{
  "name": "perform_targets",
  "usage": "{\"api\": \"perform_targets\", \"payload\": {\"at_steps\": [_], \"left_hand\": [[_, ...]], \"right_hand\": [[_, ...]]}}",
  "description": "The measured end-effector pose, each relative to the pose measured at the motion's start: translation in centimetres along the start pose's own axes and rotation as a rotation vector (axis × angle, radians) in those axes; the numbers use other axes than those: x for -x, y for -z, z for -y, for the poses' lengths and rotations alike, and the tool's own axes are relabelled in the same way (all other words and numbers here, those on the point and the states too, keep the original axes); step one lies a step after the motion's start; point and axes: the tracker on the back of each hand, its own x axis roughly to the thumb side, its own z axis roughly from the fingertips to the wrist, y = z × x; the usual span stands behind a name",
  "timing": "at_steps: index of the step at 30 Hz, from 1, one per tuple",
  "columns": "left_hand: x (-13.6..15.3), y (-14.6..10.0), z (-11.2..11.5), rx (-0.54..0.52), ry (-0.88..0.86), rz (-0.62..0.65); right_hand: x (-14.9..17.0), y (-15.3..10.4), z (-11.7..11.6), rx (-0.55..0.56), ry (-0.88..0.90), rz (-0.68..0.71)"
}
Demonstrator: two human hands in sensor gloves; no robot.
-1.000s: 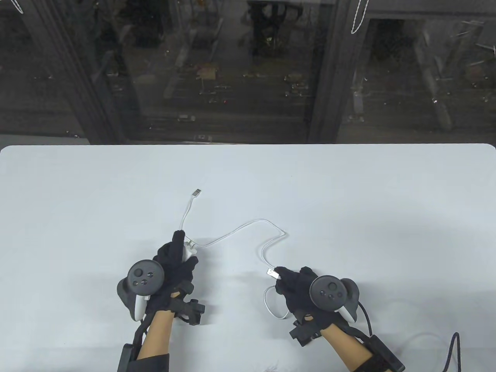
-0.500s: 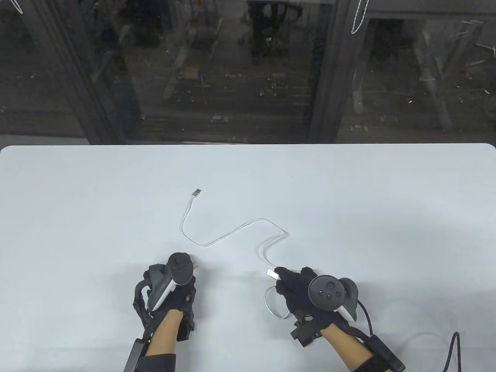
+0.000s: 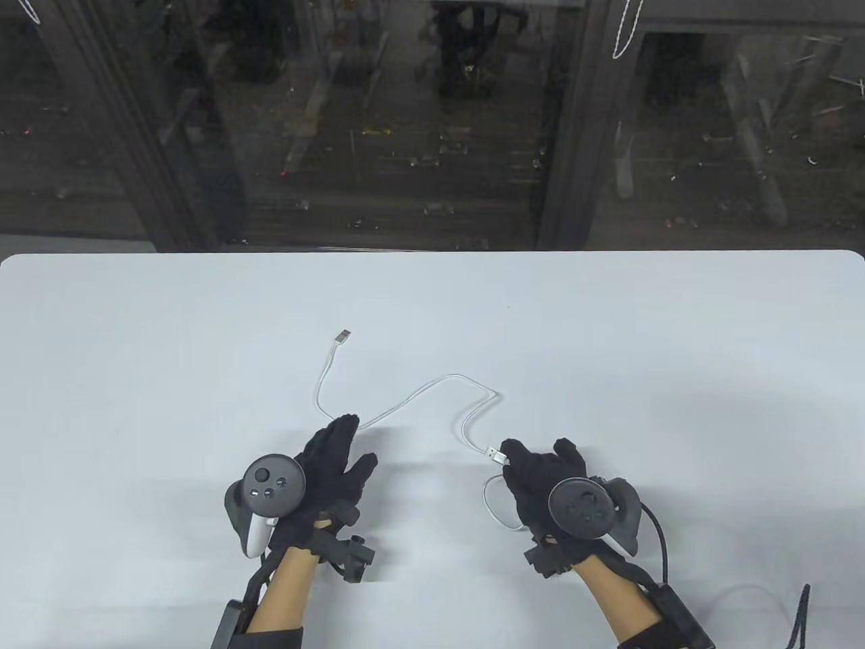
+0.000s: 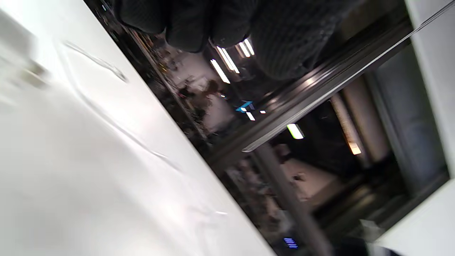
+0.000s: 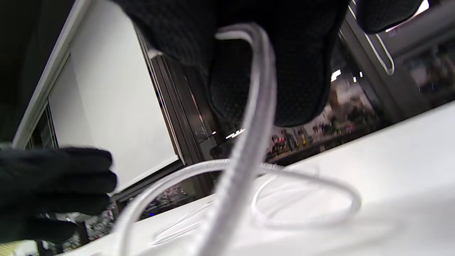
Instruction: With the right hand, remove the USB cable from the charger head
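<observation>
A thin white USB cable (image 3: 432, 387) snakes across the white table (image 3: 642, 338). My right hand (image 3: 513, 456) pinches one metal USB plug (image 3: 495, 453), which points up and left, free of any charger. The cable loops out under that hand and shows close up in the right wrist view (image 5: 249, 142). The cable's other plug (image 3: 343, 336) lies farther back. My left hand (image 3: 348, 439) is flat with fingers stretched out over the cable and holds nothing I can see. The charger head is not in sight. A blurred pale object (image 4: 33, 74) lies on the table in the left wrist view.
A dark window with reflections runs behind the table's far edge (image 3: 432, 253). My left hand also shows at the left of the right wrist view (image 5: 53, 188). A dark tracker lead (image 3: 801, 608) trails at the bottom right.
My left hand turned palm down, moved forward and spread its fingers; the white charger head it held is now out of sight. My right hand moved forward and right with the plug.
</observation>
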Motion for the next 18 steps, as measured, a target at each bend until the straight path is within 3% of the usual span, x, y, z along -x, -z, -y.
{"api": "perform_targets", "payload": {"at_steps": [7,11,18], "left_hand": [[-0.6,0.2,1.3,0.161,-0.013,0.04],[-0.5,0.2,1.9,0.2,0.055,0.031],[-0.8,0.2,2.2,0.231,0.104,0.028]], "right_hand": [[-2.8,5.1,0.2,-0.113,-0.471,0.147],[-4.6,7.4,-2.5,-0.245,-0.652,0.21],[-4.4,9.1,-8.5,-0.405,-0.722,0.191]]}}
